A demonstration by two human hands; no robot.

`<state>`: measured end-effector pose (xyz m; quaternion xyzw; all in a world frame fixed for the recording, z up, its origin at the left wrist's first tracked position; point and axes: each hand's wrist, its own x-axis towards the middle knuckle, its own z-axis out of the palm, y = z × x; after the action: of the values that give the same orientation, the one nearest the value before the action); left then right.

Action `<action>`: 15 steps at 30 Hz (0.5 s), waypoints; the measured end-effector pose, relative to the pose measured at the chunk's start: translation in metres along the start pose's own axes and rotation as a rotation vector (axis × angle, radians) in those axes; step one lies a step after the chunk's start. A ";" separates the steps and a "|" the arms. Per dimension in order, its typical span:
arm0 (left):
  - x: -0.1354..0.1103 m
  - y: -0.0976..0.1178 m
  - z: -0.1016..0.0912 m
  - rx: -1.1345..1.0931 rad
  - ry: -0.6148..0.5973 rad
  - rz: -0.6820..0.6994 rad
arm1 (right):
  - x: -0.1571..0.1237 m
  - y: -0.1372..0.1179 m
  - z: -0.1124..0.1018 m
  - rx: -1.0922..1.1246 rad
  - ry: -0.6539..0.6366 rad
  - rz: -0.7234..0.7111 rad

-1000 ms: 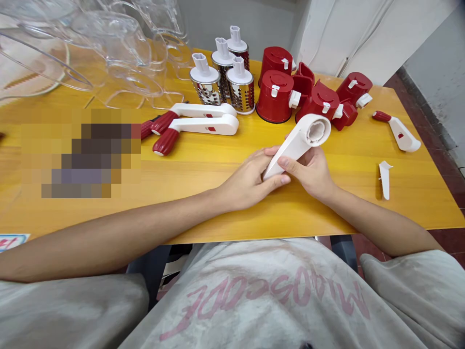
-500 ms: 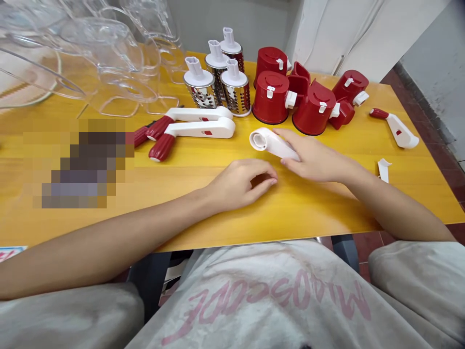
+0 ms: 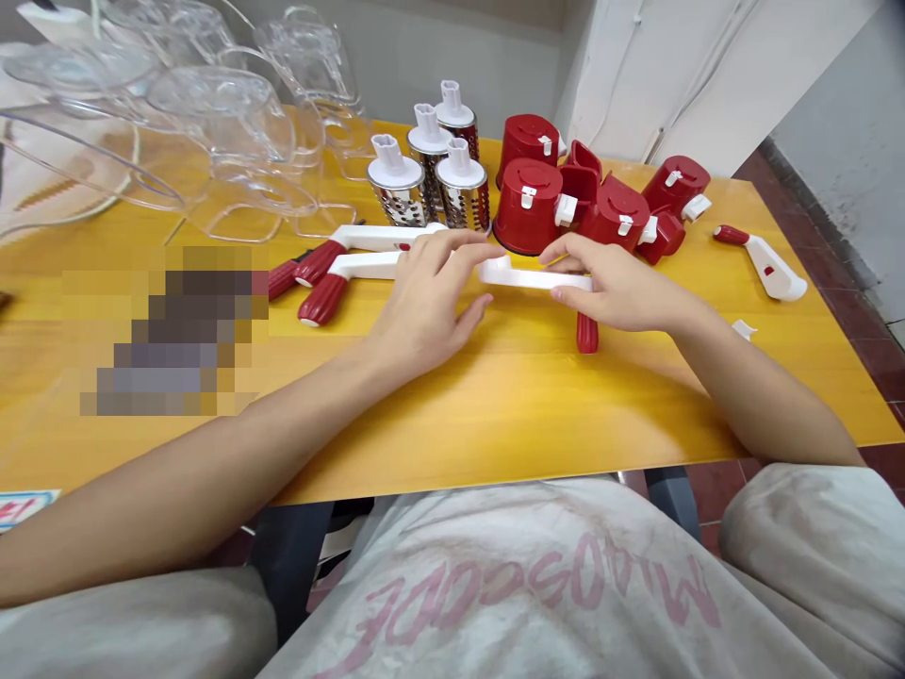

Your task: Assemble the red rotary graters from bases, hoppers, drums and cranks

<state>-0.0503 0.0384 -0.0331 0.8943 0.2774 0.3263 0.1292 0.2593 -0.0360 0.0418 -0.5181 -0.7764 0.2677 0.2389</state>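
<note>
My right hand [image 3: 600,283] is closed on a crank handle [image 3: 534,279], a white arm lying level with its red grip pointing down below my fingers. The white round end faces left. My left hand [image 3: 442,297] reaches toward that end with fingers apart; its fingertips are close to it, and whether they touch I cannot tell. Behind and partly under my left hand lie two more crank handles [image 3: 364,267] with white arms and red grips. Another crank handle [image 3: 770,266] lies at the right of the table.
Several perforated metal grater drums [image 3: 463,193] stand upright at the back. Right of them are several red grater bases [image 3: 529,212] with white clips. Clear plastic housings [image 3: 219,113] crowd the back left. A small white scrap [image 3: 744,329] lies on the yellow table [image 3: 495,424]. A blurred patch covers something at left.
My left hand has risen from the table and opened its fingers beside the crank handle's end. The right hand has turned the handle so its red grip shows below.
</note>
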 end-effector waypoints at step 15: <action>-0.007 0.004 0.011 -0.183 -0.341 0.199 | 0.037 0.006 0.018 -0.711 0.148 0.010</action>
<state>-0.0459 0.0305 -0.0432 0.9441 0.1310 0.2055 0.2219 0.2394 -0.0027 0.0280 -0.5907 -0.7990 -0.0559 0.0978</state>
